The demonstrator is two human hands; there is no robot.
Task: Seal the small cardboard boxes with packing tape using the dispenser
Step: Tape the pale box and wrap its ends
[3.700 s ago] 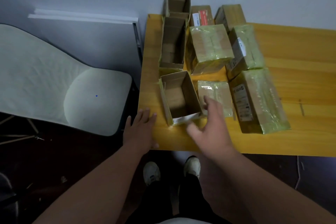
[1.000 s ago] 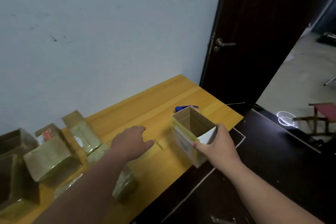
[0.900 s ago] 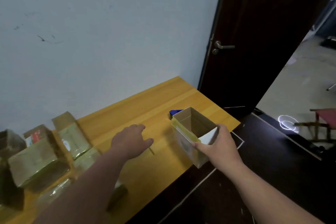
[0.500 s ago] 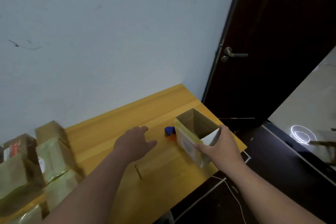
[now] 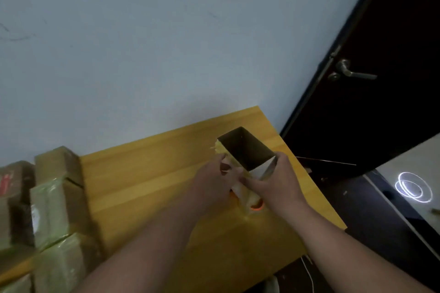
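Open-topped cardboard box (image 5: 246,150): held above the counter (image 5: 147,188), pinched by left grip (image 5: 214,181) and right grip (image 5: 276,183).

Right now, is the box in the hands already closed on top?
No: the open box shows its dark inside from above, with the left hand and the right hand gripping its near end.

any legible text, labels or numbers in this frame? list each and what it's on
None can be read.
Red print on the box at the left edge: blurred, illegible.
White label on the taped box beside it: print too small and blurred.
Open cardboard box in the hands: no print visible on the faces shown.
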